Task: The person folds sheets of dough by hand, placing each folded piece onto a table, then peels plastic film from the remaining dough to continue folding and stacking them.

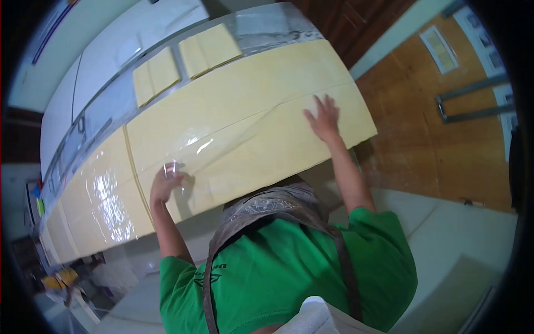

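A large pale yellow sheet [261,83] covers the near side of the long table, and clear plastic film [208,146] lies over it with shiny creases. My left hand [166,182] is raised a little above the sheet, its fingers curled round a glossy bit of the film. Toward the right end, my right hand [324,117] has its fingers spread over the sheet, palm down. A second yellow section [97,195], also under shiny film, continues to the left past a raised seam.
Two folded yellow pieces [208,50] lie behind the sheet on the grey tabletop [261,25]. White cabinets or counters [103,67] run along the far side. To the right stands a wooden door [411,106] with a metal handle [473,100].
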Demonstrator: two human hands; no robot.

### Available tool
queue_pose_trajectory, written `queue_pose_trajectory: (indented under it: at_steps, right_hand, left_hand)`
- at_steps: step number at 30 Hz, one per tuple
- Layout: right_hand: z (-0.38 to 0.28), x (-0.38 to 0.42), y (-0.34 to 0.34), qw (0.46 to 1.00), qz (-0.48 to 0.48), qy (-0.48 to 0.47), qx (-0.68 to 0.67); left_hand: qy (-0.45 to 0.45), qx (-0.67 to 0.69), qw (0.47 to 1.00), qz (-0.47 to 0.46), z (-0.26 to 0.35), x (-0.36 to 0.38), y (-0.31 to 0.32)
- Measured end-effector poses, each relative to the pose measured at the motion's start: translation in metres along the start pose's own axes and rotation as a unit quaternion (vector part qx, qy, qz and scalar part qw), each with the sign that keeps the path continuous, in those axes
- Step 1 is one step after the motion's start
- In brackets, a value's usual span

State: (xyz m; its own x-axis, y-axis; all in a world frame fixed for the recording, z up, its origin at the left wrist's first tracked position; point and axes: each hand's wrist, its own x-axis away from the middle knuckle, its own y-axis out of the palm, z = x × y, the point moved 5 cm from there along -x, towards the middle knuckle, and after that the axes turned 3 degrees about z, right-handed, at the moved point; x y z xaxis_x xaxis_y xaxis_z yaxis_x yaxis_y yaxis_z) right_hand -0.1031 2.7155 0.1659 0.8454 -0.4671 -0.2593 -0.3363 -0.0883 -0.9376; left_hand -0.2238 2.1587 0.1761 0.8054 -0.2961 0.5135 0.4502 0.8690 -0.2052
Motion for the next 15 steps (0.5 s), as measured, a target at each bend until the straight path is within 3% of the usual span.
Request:
queue_pose_trajectory:
  at_steps: [2, 4, 5, 7, 12, 15]
  right_hand:
    - [0.013, 0.012, 0.018, 0.997, -0.042, 0.028, 0.062]
    - [-0.004, 0.032, 0.021, 0.993, -0.073, 0.034, 0.085]
    - [-0.015, 0.041, 0.019, 0.992, -0.078, 0.038, 0.092]
    - [-0.035, 0.055, 0.017, 0.987, -0.099, 0.057, 0.109]
    - [-0.068, 0.086, 0.011, 0.984, -0.126, 0.070, 0.105]
    - [-0.103, 0.102, 0.016, 0.982, -0.143, 0.055, 0.115]
  left_hand:
    - [0.006, 0.090, 0.993, 0.077, -0.011, 0.014, -0.039]
    - [0.038, 0.061, 0.993, 0.090, -0.034, 0.018, -0.065]
    - [0.039, 0.163, 0.981, 0.100, -0.057, 0.016, -0.075]
    - [0.008, 0.165, 0.976, 0.145, -0.060, 0.029, -0.084]
    - [0.065, 0.192, 0.943, 0.265, -0.072, 0.045, -0.099]
    - [0.052, 0.157, 0.936, 0.310, -0.081, 0.044, -0.125]
